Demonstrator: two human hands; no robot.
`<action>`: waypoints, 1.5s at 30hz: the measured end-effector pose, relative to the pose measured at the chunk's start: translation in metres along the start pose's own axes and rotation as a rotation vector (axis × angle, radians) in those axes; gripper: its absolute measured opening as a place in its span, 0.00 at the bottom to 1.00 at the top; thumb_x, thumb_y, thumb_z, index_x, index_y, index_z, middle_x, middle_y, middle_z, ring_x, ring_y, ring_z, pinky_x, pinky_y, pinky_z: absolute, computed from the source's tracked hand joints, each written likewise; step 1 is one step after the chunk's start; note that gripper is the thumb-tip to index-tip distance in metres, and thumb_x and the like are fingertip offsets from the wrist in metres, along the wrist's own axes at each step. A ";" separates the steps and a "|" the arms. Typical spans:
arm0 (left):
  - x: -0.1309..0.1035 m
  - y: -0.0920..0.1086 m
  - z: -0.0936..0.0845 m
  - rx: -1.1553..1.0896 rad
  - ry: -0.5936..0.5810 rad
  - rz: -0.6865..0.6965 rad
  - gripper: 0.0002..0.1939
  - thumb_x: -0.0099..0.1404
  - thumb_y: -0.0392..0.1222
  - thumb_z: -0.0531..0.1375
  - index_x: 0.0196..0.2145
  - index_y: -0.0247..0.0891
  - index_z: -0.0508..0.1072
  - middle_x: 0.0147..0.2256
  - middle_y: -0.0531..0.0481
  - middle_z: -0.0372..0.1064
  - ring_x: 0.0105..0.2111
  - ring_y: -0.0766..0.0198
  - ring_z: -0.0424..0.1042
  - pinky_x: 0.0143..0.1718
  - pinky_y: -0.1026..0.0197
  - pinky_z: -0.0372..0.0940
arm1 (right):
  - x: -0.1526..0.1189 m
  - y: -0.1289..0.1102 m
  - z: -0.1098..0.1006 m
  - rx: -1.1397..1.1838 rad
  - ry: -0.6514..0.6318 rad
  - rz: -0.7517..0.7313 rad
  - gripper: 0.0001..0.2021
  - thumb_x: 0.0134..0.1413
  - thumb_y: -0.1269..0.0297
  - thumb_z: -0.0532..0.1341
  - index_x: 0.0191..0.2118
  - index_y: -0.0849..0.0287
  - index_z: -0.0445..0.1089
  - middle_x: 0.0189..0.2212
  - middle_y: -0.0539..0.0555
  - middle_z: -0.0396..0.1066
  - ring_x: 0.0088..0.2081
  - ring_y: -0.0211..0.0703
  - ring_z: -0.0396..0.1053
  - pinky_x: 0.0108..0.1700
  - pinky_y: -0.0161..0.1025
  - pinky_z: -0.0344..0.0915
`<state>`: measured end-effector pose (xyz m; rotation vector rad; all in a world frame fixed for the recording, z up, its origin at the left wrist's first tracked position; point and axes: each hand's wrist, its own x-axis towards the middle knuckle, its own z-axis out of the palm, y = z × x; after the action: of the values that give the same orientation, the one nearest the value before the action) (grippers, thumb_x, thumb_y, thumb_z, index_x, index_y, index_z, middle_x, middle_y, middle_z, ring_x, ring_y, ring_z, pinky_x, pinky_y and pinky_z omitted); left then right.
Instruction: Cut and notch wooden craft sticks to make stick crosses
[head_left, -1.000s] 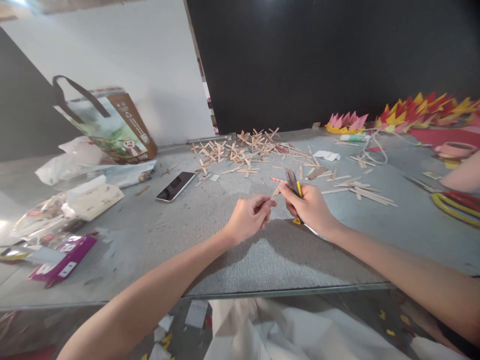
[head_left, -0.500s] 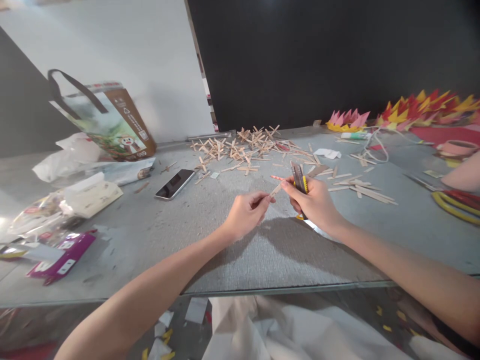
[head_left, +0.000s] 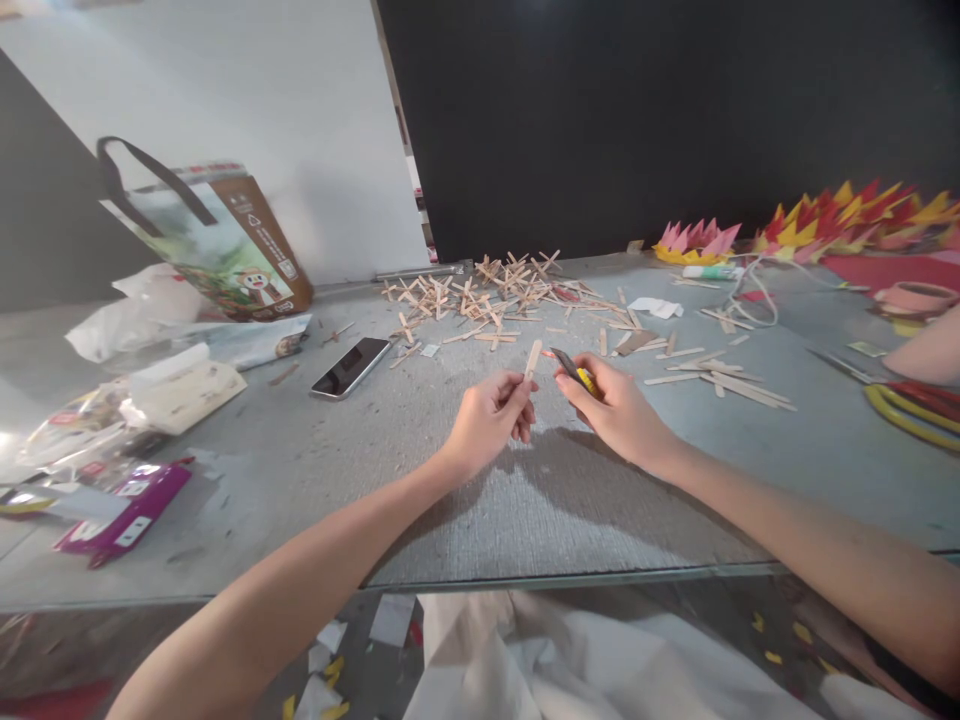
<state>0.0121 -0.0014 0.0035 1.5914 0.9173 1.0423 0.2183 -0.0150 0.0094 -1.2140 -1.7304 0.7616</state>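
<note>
Since 0.5 seconds ago, the wooden stick (head_left: 533,358) has swung to a steeper tilt in the left hand (head_left: 491,420), and the right hand (head_left: 619,405) has parted from it, its cutter (head_left: 568,366) tipped lower. Nearest is pale cloth (head_left: 592,650) at the person's lap, on the near side and to the right of the phone (head_left: 350,368). Beyond it come the 2 hands, right of the phone, with the stick just left of the cutter's front end and seemingly apart from it. With so narrow a gap, a slip of the cutter off the thin stick could nick the left fingertips, most likely if the pinch loosens or the stick twists; whether a blade is out cannot be told. The left hand pinches the stick's lower end between thumb and fingers, free end up; the right is curled around the cutter, thumb side toward the stick, wrist slanting in. Scissors (head_left: 907,405) and loose sticks (head_left: 739,385) lie well right of the phone. Farther off, a tangled stick pile (head_left: 480,300) sits right of and beyond the phone, before a black board (head_left: 660,120).
</note>
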 end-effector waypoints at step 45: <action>0.013 -0.022 -0.010 -0.207 -0.217 -0.048 0.22 0.67 0.34 0.63 0.57 0.41 0.63 0.31 0.49 0.80 0.36 0.60 0.83 0.43 0.56 0.74 | 0.024 0.056 -0.006 -0.381 -0.186 -0.544 0.18 0.70 0.72 0.55 0.56 0.53 0.78 0.41 0.58 0.76 0.45 0.53 0.75 0.49 0.52 0.71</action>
<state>0.0061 0.0186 -0.0139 1.4685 0.6748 0.8815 0.2431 0.0265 -0.0276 -0.8516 -2.2964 0.2268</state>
